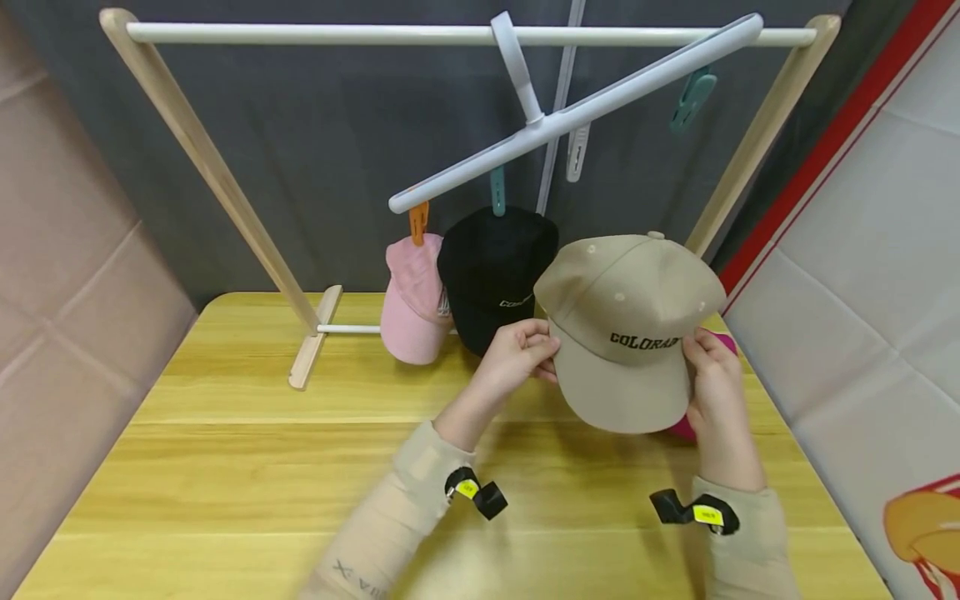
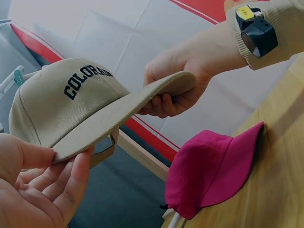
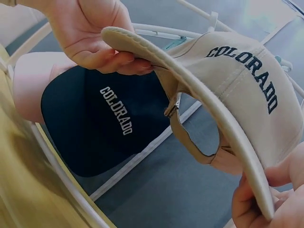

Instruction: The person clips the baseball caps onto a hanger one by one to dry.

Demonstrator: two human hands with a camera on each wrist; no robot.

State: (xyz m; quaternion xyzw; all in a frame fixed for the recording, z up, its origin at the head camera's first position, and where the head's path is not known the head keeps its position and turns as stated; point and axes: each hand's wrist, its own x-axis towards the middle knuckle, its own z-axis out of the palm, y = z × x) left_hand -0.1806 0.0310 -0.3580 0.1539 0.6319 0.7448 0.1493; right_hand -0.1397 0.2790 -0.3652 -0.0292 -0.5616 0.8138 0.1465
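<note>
Left hand (image 1: pixel 517 354) and right hand (image 1: pixel 716 387) each pinch one side of the brim (image 1: pixel 622 392) of the beige cap (image 1: pixel 637 279), which is held up between them. Left of the grip, the black cap (image 1: pixel 487 262) and pink cap (image 1: pixel 412 304) hang clipped to the hanger (image 1: pixel 577 119), tilted above the grip; the magenta cap (image 2: pixel 211 166) is behind the right hand.

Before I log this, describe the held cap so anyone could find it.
On the rack hangs a tilted white hanger. Below its higher side in the head view, the left hand and right hand hold the beige cap. Neither the pink cap, black cap nor magenta cap shares its colour.
</note>
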